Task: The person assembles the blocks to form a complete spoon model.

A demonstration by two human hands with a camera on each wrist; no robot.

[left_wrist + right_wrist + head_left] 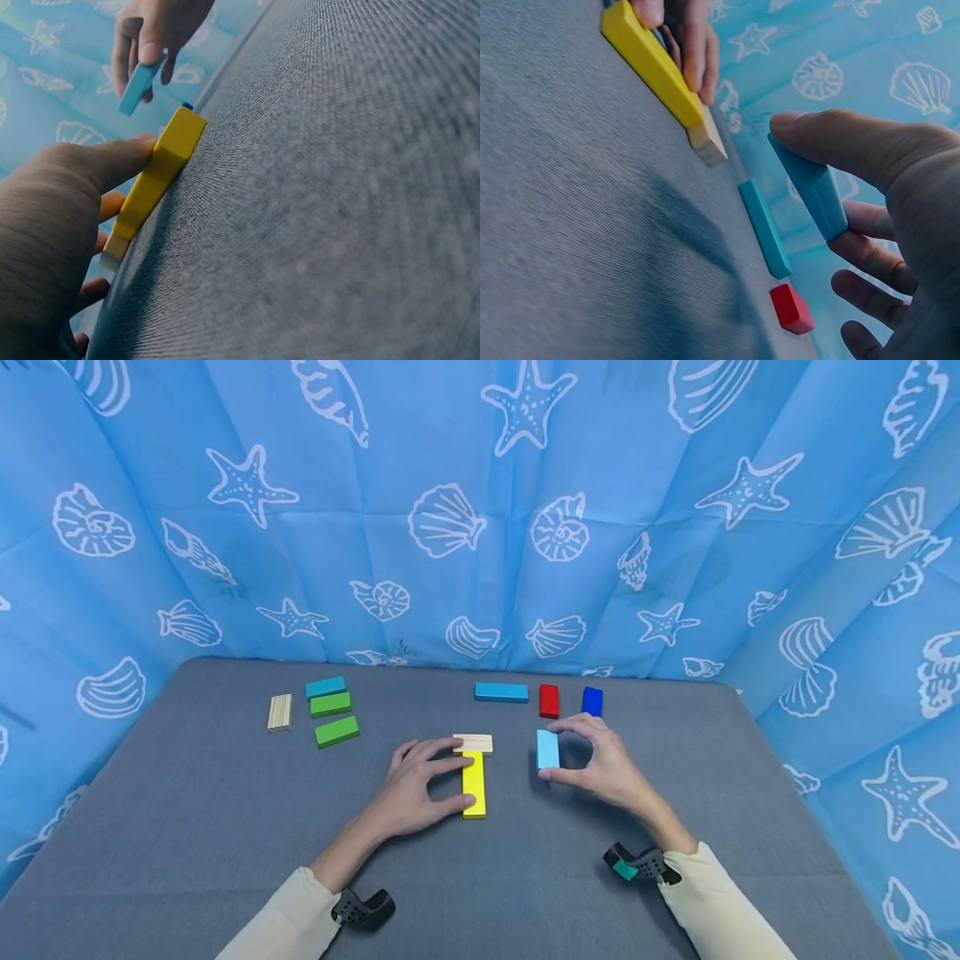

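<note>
My right hand [611,768] pinches a light blue block [547,750] by its ends between thumb and fingers. In the right wrist view this blue block [810,187] is lifted off the table. A yellow block [474,789] lies flat, its far end against a plain wooden block [478,743] set crosswise, so the pair makes a T. Spread over this pair, my left hand [411,789] rests its thumb and index finger on the yellow block, with another fingertip at the wooden one. The left wrist view shows its thumb along the yellow block [161,172].
Along the back lie a teal block [501,692], a red block [549,702] and a dark blue block [592,700], partly behind the right hand. Far left are a wooden block [280,712], another teal block [325,687] and two green blocks [337,732]. A shell-patterned curtain [517,568] borders the grey table [517,893].
</note>
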